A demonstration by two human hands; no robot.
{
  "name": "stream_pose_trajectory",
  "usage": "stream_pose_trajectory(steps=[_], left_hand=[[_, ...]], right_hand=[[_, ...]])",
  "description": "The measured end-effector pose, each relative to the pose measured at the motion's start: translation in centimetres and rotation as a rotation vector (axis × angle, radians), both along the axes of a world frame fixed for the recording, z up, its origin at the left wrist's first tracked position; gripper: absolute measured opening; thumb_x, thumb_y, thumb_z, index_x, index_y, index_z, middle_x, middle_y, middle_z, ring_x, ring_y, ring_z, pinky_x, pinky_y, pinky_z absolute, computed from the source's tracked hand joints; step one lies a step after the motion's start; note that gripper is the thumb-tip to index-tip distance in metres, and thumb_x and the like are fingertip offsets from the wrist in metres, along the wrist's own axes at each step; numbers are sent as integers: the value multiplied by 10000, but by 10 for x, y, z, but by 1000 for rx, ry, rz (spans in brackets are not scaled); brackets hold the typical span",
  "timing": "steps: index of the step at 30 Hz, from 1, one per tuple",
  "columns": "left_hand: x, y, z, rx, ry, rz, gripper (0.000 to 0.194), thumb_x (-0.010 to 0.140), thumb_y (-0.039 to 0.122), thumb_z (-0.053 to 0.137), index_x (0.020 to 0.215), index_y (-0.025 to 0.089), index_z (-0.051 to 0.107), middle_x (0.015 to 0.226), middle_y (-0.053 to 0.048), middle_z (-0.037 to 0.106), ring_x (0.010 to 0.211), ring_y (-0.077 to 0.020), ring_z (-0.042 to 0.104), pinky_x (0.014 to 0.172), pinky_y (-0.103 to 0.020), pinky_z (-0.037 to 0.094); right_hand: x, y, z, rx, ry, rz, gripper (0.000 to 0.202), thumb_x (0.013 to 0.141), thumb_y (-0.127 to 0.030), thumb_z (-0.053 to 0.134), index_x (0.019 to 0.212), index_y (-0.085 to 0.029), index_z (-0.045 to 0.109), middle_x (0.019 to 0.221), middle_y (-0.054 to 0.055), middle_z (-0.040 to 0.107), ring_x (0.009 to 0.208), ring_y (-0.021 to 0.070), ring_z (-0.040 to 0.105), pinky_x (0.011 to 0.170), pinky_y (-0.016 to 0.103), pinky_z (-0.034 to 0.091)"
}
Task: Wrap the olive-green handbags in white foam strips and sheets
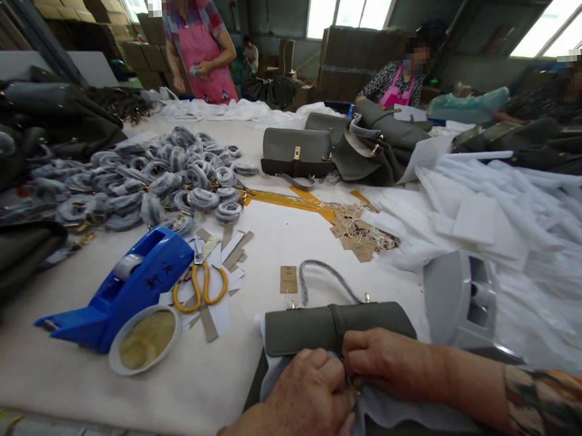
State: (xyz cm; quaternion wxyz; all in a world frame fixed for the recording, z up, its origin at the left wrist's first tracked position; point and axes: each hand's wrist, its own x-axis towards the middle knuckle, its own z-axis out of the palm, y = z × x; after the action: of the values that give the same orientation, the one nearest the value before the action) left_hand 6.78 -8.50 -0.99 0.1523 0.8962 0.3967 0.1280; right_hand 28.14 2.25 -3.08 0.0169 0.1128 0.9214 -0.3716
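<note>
The bag point(298, 333) lies on the near edge of the surface point(282, 235), in front of the person, and looks partly finished. Its handle point(326, 268) is attached at both ends, arches away from the person and has a wrapping on it. Pale tissue point(273, 370) is in place, showing from under the flap and spreading over the front.

The left hand point(306, 391) and right hand point(383, 360) meet at the middle of the front, where a glint of gold metal shows. The fingers of both are curled in and appear to grip the bag there; the exact part is hidden behind the knuckles. Whether the fastening is done cannot be told, so this step is best judged as under way.

A tag point(288, 279) lies flat beside the handle; whether it is tied on is unclear. Well apart are the coiled straps point(169, 166) in a heap, with none seen on this bag. More tags point(359, 243) are bunched beyond the bag, and white wrapping point(483, 222) is piled on the right, apparently unused. The scissors point(206, 282) and blue dispenser point(127, 287) lie untouched on the left.
</note>
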Motion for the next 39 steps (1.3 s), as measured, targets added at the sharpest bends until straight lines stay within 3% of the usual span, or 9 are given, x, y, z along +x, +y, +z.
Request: stream_pose_trajectory(steps=[5, 9, 11, 15, 19, 22, 27, 31, 39], left_hand=[[0, -1, -4, 15, -6, 14, 182, 938, 341, 636, 1052, 199, 628, 992, -28, 592, 966, -177, 535, 847, -289, 485], [2, -1, -19, 69, -20, 9, 223, 921, 354, 651, 1087, 210, 617, 995, -24, 596, 953, -178, 534, 799, -293, 468], [3, -1, -30, 120, -53, 10, 217, 900, 377, 672, 1033, 214, 618, 936, -10, 588, 885, -171, 531, 716, -290, 442], [5, 0, -41, 195, -118, 29, 190, 864, 372, 705, 918, 221, 603, 857, 17, 563, 799, -159, 516, 628, -305, 391], [4, 0, -37, 143, -77, 18, 197, 849, 355, 725, 885, 207, 600, 858, 10, 564, 826, -166, 528, 671, -306, 434], [3, 1, -39, 155, -107, 39, 198, 834, 353, 740, 859, 212, 604, 869, 1, 582, 834, -168, 545, 674, -288, 457], [6, 1, -52, 351, -183, 100, 229, 805, 413, 732, 954, 256, 658, 1322, -30, 603, 1278, -270, 502, 920, -344, 526], [9, 2, -52, 468, -169, 156, 206, 827, 428, 687, 955, 266, 685, 1253, -2, 658, 1303, -310, 485, 897, -365, 520], [7, -1, -44, 363, -123, 165, 211, 866, 451, 629, 959, 273, 692, 1310, 34, 651, 1334, -337, 456, 879, -412, 489]], right_hand=[[1, -6, -4, 215, -144, 45, 144, 844, -48, 559, 899, -157, 635, 874, 39, 610, 689, 146, 501, 597, 257, 360], [4, -8, -1, 201, -138, 40, 143, 872, -62, 546, 913, -162, 640, 878, 40, 624, 710, 151, 525, 620, 255, 387], [5, -11, 4, 104, -113, -56, 124, 898, -90, 544, 893, -168, 641, 882, 37, 624, 742, 148, 548, 650, 241, 411], [0, -25, 12, -88, -185, -420, 49, 844, -123, 648, 855, -171, 645, 880, 28, 649, 808, 154, 594, 738, 235, 453], [-9, -42, 10, -34, -382, -619, 83, 879, -183, 611, 831, -176, 679, 856, 53, 685, 805, 192, 624, 735, 284, 438], [-12, -48, 4, -9, -424, -643, 166, 913, -239, 582, 812, -172, 697, 843, 75, 701, 798, 213, 643, 709, 309, 419], [-10, -51, -3, -5, -414, -677, 228, 934, -187, 502, 871, -162, 720, 861, 90, 726, 809, 223, 666, 725, 322, 421], [-13, -53, -1, 19, -449, -686, 267, 950, -180, 471, 861, -151, 721, 853, 103, 729, 791, 219, 664, 712, 318, 418], [-21, -52, 9, 33, -461, -642, 235, 937, -148, 480, 871, -145, 706, 848, 100, 711, 798, 209, 653, 715, 296, 432]])
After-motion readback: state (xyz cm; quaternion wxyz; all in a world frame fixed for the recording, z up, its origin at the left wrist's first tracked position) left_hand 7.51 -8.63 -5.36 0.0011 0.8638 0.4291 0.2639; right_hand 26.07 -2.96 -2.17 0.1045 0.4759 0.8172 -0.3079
